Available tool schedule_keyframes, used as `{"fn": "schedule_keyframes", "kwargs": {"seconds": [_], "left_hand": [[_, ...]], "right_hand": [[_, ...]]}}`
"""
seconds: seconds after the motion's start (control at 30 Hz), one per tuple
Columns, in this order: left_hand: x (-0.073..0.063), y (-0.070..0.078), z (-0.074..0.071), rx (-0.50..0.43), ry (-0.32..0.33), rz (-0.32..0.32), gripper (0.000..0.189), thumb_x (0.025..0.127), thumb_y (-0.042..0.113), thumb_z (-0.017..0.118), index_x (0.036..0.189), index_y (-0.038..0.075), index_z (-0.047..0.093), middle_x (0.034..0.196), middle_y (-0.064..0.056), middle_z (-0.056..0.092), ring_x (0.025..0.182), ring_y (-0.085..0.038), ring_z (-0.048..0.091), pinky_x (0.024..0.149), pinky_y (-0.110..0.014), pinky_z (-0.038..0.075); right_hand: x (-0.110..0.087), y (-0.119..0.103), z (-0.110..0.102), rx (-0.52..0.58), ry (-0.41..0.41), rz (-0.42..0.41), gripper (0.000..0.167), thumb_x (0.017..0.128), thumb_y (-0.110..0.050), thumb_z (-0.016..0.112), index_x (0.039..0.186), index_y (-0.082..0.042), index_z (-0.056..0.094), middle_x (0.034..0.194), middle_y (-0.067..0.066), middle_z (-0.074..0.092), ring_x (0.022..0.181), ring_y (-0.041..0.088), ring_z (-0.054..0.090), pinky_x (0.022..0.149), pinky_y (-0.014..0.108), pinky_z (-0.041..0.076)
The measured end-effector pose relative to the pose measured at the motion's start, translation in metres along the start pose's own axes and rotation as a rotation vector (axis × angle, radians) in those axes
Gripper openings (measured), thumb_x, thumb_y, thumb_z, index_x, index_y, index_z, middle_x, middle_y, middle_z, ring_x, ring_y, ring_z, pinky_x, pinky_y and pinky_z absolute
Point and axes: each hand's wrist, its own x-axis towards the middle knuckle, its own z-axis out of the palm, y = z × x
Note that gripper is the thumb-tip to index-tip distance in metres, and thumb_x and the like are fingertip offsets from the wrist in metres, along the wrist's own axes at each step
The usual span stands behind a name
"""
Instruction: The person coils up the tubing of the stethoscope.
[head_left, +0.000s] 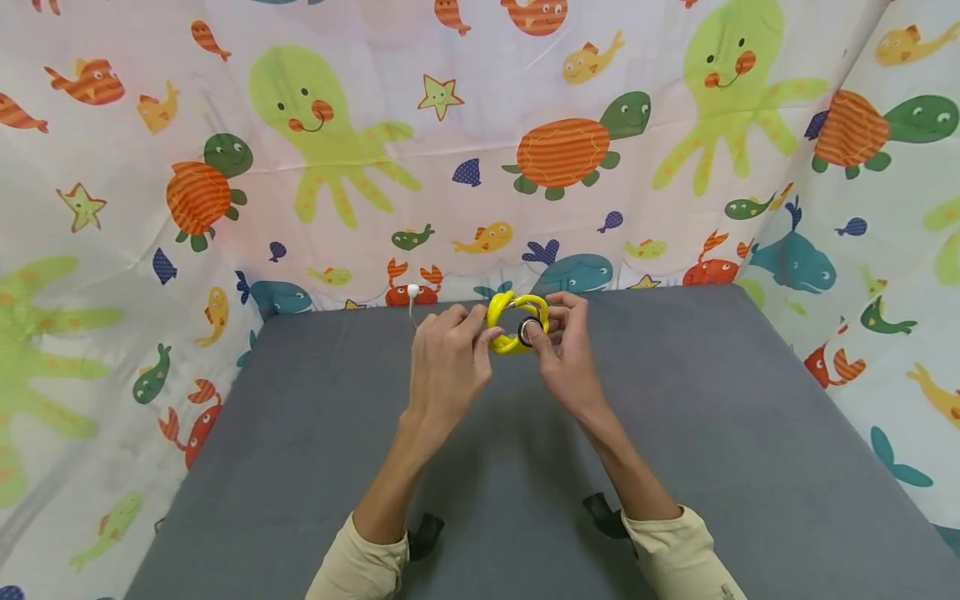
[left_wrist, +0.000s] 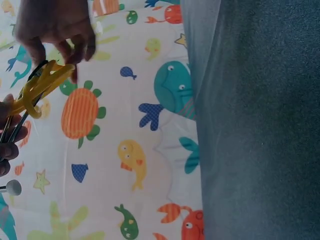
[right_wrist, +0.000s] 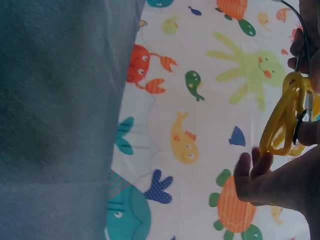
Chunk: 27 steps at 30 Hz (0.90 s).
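Note:
A stethoscope with yellow tubing [head_left: 496, 308] wound into a loop is held up between both hands, above the far part of the table. My left hand [head_left: 448, 358] grips it on the left side, fingers curled round the thin metal ear tubes, as the left wrist view shows. A white ear tip [head_left: 413, 290] sticks out past the knuckles. On the other side my right hand [head_left: 572, 362] pinches the round, black-rimmed chest piece [head_left: 529, 332] with the thumb against the coil. In the right wrist view the coiled tubing [right_wrist: 276, 130] lies against the fingers.
A grey cloth-covered table [head_left: 315, 467] spreads under both arms. Behind it and at both sides hangs a white curtain [head_left: 480, 225] printed with sea animals. Black straps [head_left: 602, 514] show at the wrists beside the beige sleeves [head_left: 675, 550].

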Motion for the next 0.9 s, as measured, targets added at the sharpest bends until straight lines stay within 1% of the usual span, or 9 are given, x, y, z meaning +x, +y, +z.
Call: {"fn": "schedule_keyframes", "kwargs": {"seconds": [0.1, 0.2, 0.3, 0.4, 0.5, 0.63, 0.77, 0.83, 0.9], "left_hand": [[0.001, -0.001, -0.001, 0.015, 0.002, 0.020, 0.021, 0.095, 0.022, 0.076, 0.105, 0.004, 0.076, 0.076, -0.009, 0.064, 0.061, -0.020, 0.048, 0.060, -0.028, 0.035], [0.003, -0.002, -0.002, 0.026, -0.002, 0.060, 0.019, 0.096, 0.024, 0.076, 0.098, 0.005, 0.074, 0.073, -0.007, 0.059, 0.059, -0.019, 0.044, 0.059, -0.028, 0.032], [0.004, -0.002, -0.001, 0.014, -0.024, 0.128, 0.020, 0.095, 0.025, 0.076, 0.096, 0.006, 0.072, 0.072, -0.006, 0.057, 0.060, -0.018, 0.045, 0.060, -0.028, 0.033], [0.003, -0.002, 0.001, -0.007, -0.050, 0.165, 0.022, 0.095, 0.026, 0.077, 0.098, 0.005, 0.073, 0.072, -0.006, 0.057, 0.061, -0.018, 0.048, 0.061, -0.029, 0.036], [0.002, -0.003, 0.003, -0.022, -0.073, 0.153, 0.024, 0.095, 0.027, 0.077, 0.103, 0.005, 0.075, 0.074, -0.005, 0.058, 0.062, -0.017, 0.048, 0.062, -0.030, 0.038], [0.002, -0.005, 0.004, -0.056, -0.112, 0.131, 0.029, 0.093, 0.029, 0.080, 0.111, 0.006, 0.078, 0.076, -0.005, 0.060, 0.062, -0.016, 0.047, 0.064, -0.029, 0.039], [0.003, -0.004, 0.005, -0.085, -0.130, 0.100, 0.036, 0.094, 0.029, 0.079, 0.120, 0.004, 0.078, 0.078, -0.007, 0.063, 0.062, -0.016, 0.045, 0.064, -0.028, 0.039], [0.004, -0.004, 0.006, -0.113, -0.132, 0.062, 0.038, 0.094, 0.029, 0.078, 0.122, 0.002, 0.077, 0.078, -0.008, 0.063, 0.062, -0.017, 0.045, 0.062, -0.027, 0.038], [0.004, -0.003, 0.006, -0.144, -0.132, 0.016, 0.038, 0.095, 0.027, 0.078, 0.122, 0.001, 0.076, 0.078, -0.008, 0.064, 0.062, -0.017, 0.045, 0.061, -0.026, 0.037]], "right_hand": [[0.000, 0.002, 0.000, 0.040, -0.074, 0.082, 0.044, 0.110, -0.023, 0.053, 0.145, -0.001, 0.038, 0.134, 0.023, 0.055, 0.119, 0.035, 0.060, 0.108, 0.047, 0.051], [0.002, 0.002, -0.001, 0.157, -0.125, 0.164, 0.041, 0.112, -0.025, 0.048, 0.143, 0.001, 0.042, 0.129, 0.018, 0.054, 0.114, 0.032, 0.065, 0.102, 0.041, 0.058], [0.005, 0.002, -0.002, 0.277, -0.097, 0.228, 0.036, 0.111, -0.020, 0.050, 0.139, 0.003, 0.049, 0.120, 0.014, 0.054, 0.099, 0.019, 0.064, 0.087, 0.025, 0.060], [0.008, 0.003, -0.002, 0.280, -0.034, 0.245, 0.032, 0.109, -0.017, 0.056, 0.134, 0.002, 0.055, 0.119, 0.015, 0.057, 0.094, 0.014, 0.059, 0.079, 0.018, 0.057], [0.009, 0.005, 0.000, 0.188, 0.040, 0.196, 0.033, 0.104, -0.021, 0.065, 0.127, -0.002, 0.050, 0.113, 0.016, 0.057, 0.090, 0.018, 0.058, 0.075, 0.018, 0.055], [0.006, 0.006, 0.002, 0.125, 0.156, 0.067, 0.047, 0.098, -0.017, 0.074, 0.116, -0.002, 0.033, 0.101, 0.011, 0.046, 0.068, 0.019, 0.052, 0.061, 0.020, 0.050], [0.004, 0.007, 0.005, 0.132, 0.253, -0.052, 0.053, 0.096, -0.011, 0.076, 0.115, 0.000, 0.028, 0.110, 0.003, 0.041, 0.053, 0.013, 0.049, 0.054, 0.018, 0.050], [0.004, 0.007, 0.007, 0.137, 0.286, -0.116, 0.048, 0.096, -0.008, 0.074, 0.113, 0.002, 0.030, 0.114, 0.003, 0.039, 0.055, 0.011, 0.051, 0.054, 0.016, 0.051], [0.005, 0.007, 0.008, 0.105, 0.314, -0.185, 0.038, 0.096, -0.004, 0.072, 0.108, 0.005, 0.037, 0.117, 0.008, 0.040, 0.068, 0.012, 0.054, 0.059, 0.014, 0.050]]}}
